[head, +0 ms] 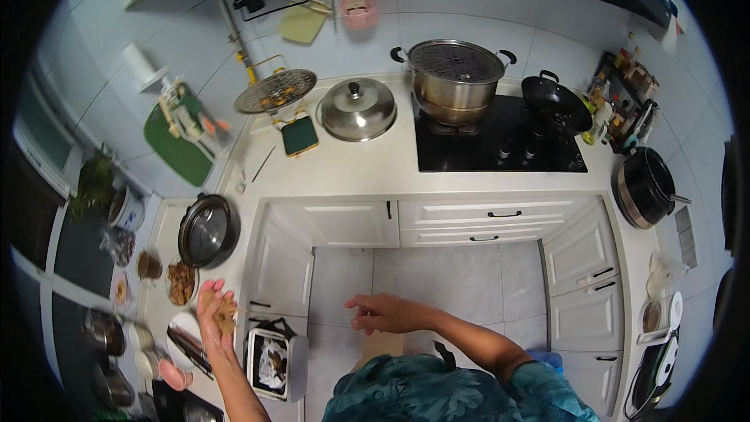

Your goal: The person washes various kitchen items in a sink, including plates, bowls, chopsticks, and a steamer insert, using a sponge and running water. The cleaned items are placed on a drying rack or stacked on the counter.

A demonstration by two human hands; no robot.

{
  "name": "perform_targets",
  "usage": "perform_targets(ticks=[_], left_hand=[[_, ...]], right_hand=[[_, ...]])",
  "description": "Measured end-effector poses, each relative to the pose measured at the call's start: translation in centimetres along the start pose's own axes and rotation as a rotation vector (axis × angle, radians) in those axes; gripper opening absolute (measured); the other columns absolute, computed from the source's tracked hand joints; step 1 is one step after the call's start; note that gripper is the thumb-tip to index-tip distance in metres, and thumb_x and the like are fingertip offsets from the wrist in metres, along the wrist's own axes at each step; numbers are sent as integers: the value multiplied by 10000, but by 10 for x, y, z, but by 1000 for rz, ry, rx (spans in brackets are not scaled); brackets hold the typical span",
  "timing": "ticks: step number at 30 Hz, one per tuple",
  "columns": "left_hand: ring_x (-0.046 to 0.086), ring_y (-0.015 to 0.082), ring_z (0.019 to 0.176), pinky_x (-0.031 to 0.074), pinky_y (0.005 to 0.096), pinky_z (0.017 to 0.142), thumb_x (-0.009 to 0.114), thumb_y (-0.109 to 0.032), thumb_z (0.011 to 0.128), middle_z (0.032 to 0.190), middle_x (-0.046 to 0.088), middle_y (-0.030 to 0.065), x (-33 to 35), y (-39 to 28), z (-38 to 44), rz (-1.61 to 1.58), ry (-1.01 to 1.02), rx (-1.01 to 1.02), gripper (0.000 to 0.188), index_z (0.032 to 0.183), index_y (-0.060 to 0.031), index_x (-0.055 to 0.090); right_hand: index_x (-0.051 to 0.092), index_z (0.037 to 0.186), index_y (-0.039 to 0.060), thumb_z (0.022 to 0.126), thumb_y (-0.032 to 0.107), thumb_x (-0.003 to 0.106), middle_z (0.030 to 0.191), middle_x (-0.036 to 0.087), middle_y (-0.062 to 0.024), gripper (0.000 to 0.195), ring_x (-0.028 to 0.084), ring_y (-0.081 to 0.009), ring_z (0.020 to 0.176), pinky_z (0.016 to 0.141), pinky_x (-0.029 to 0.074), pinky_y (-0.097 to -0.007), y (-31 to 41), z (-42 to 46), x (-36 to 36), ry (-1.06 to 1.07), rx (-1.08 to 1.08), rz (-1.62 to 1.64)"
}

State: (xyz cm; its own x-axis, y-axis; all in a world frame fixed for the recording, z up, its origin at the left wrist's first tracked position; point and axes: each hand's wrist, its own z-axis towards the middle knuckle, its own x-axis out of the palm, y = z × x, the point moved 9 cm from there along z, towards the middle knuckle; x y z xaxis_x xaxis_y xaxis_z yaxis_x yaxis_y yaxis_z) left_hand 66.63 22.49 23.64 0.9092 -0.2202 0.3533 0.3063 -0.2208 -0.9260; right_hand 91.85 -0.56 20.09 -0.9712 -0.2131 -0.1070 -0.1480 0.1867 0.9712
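My left hand [208, 319] is at the left counter, palm turned up, with a clump of light-brown, soft-looking food [225, 315] lying in it. What the food is, I cannot tell. Just beyond the fingers is a plate of brown food pieces [180, 283]. A dark round pan with a glass lid [208, 230] sits farther along the counter. Close to my left wrist, a white plate [183, 325] is partly covered by a dark, long-bladed utensil [190, 351]. My right hand [378, 312] hangs over the floor in front of my body, holding nothing, its fingers slightly apart.
A lined waste bin [297, 366] stands below the left counter edge. On the black hob [469, 155] are a large steel steamer pot [460, 91] and a black wok [554, 102]. A domed steel lid [357, 111] rests on the back counter. A black pot [644, 187] occupies the right corner.
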Motion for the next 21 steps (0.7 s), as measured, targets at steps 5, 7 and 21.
perform_targets(ticks=[5,7,21], left_hand=[[608,163,715,509,289,606,632,-59,838,884,603,58,183,34,87,151,343,-53,267,1096,-64,561],[597,147,706,502,284,623,630,-85,849,811,584,42,266,53,107,202,533,-141,251,1090,-54,566],[597,149,665,474,297,626,593,-120,820,783,671,85,733,139,183,887,1117,462,212,982,-22,687]], right_hand=[[433,1282,-48,927,276,549,958,636,-145,494,625,-193,818,719,491,-314,-18,-7,-95,-203,68,-140],[430,1287,-49,922,280,556,961,637,-147,507,622,-198,824,729,490,-316,-19,-18,-138,-350,74,-214],[424,1313,-2,953,187,516,1009,646,-112,417,637,-170,865,753,507,-275,-47,-104,-293,-554,81,209]])
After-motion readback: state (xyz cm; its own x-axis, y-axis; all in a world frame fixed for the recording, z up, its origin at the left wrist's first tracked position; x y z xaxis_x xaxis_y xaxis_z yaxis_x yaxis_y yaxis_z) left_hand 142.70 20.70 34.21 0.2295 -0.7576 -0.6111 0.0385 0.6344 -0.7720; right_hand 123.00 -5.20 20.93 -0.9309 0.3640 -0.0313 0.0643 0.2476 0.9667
